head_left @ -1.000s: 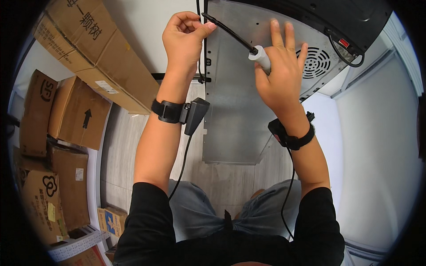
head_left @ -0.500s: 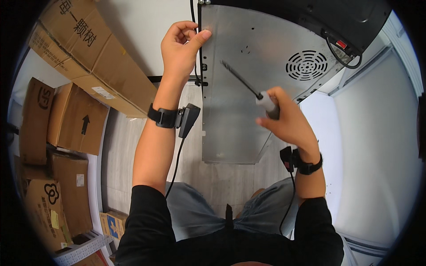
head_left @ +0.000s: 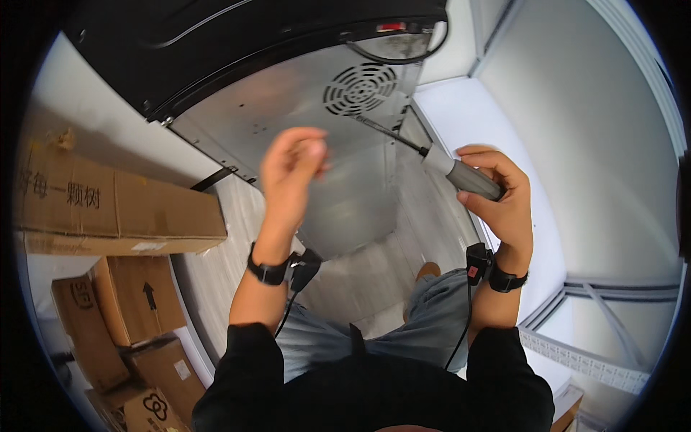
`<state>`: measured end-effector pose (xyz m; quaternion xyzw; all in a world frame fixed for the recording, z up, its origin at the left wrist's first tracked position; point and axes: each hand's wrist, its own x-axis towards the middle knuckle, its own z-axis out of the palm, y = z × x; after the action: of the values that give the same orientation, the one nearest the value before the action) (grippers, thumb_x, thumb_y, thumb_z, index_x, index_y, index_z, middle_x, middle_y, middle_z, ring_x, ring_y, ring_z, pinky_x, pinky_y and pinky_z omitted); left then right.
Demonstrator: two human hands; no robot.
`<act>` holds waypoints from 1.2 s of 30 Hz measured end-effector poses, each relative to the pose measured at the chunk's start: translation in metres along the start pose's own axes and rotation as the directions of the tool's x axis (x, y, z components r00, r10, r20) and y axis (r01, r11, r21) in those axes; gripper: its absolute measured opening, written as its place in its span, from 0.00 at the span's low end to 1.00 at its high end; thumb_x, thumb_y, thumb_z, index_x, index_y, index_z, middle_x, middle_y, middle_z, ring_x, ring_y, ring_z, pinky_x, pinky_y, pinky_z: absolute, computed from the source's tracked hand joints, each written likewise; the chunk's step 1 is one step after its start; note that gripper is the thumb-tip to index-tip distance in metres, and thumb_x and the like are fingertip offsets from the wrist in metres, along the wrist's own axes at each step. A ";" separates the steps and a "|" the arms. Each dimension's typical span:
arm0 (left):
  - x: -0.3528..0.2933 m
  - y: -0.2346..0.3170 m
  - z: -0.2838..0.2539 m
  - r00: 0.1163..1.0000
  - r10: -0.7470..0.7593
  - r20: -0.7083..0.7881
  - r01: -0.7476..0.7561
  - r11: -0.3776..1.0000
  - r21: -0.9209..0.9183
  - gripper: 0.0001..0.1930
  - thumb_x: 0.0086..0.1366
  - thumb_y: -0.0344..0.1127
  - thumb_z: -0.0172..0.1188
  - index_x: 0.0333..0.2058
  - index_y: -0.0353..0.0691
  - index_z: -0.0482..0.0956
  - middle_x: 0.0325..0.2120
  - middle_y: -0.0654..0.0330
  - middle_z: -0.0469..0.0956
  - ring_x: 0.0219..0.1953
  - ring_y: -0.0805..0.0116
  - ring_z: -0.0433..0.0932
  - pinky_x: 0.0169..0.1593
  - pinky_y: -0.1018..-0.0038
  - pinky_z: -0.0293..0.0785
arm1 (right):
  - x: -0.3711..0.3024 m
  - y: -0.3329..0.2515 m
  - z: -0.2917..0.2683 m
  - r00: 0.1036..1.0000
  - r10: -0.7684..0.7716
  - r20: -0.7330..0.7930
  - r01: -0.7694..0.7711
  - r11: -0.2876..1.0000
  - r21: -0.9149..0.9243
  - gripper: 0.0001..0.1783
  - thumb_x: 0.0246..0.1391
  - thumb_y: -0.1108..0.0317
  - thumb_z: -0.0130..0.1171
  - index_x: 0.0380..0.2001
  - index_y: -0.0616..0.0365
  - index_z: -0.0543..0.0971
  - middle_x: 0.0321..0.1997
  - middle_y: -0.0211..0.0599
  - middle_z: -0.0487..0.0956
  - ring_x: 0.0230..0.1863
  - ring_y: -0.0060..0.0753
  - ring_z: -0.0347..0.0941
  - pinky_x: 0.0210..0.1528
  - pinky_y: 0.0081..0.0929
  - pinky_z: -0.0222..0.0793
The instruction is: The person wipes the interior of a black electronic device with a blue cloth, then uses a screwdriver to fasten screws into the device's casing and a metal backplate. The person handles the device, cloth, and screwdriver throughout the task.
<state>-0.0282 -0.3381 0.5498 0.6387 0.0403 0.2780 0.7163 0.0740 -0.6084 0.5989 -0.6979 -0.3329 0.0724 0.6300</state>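
My right hand (head_left: pixel 504 189) grips a screwdriver (head_left: pixel 471 176) by its grey handle. The dark shaft slants up and to the left, and its tip appears in front of the round vent (head_left: pixel 362 89). My left hand (head_left: pixel 291 164) is smeared by motion, fingers curled in and thumb against them; whatever is in them, if anything, cannot be made out. Behind that hand stands the bare metal panel (head_left: pixel 353 194) of a large appliance, and the hand looks apart from it. A black upper section (head_left: pixel 252 25) tops the appliance.
Cardboard boxes (head_left: pixel 119 205) are piled along the left side. A black cable (head_left: pixel 389 60) loops below a red switch (head_left: pixel 391 27) on the appliance. To the right are a white ledge (head_left: pixel 497 137) and a pale panel wall (head_left: pixel 583 122). Each wrist wears a strapped device with a cord.
The view has swung right. My left hand has come away from the panel's left edge, its fingers still curled. My right hand keeps the screwdriver and has moved out to the right of the panel.
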 end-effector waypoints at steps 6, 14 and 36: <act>0.065 -0.018 0.097 0.899 -0.232 0.370 0.345 0.897 -0.275 0.19 0.72 0.40 0.42 0.54 0.31 0.67 0.39 0.50 0.78 0.34 0.68 0.79 0.37 0.74 0.76 | -0.021 0.008 -0.001 0.920 0.084 -0.382 -0.131 0.987 -0.098 0.20 0.40 0.85 0.63 0.40 0.61 0.75 0.41 0.32 0.74 0.33 0.21 0.74 0.35 0.16 0.69; 0.093 -0.026 0.114 0.935 -0.110 0.337 0.239 0.898 -0.369 0.18 0.73 0.36 0.41 0.54 0.29 0.65 0.34 0.50 0.79 0.29 0.71 0.80 0.33 0.77 0.77 | -0.018 0.027 0.030 0.795 -0.360 -0.489 0.163 0.902 -0.399 0.16 0.40 0.81 0.66 0.36 0.60 0.76 0.40 0.37 0.75 0.41 0.31 0.73 0.41 0.25 0.70; 0.098 -0.030 0.114 0.956 -0.103 0.274 0.187 0.936 -0.299 0.20 0.71 0.36 0.45 0.55 0.28 0.65 0.32 0.55 0.80 0.26 0.78 0.77 0.30 0.83 0.73 | -0.014 0.026 0.037 0.820 -0.237 -0.521 0.104 0.957 -0.273 0.17 0.42 0.82 0.64 0.38 0.60 0.75 0.44 0.38 0.73 0.41 0.31 0.74 0.41 0.25 0.71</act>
<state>0.1118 -0.3966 0.5714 0.5389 -0.0502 0.1428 0.8287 0.0539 -0.5855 0.5629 -0.7250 -0.2063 -0.2267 0.6168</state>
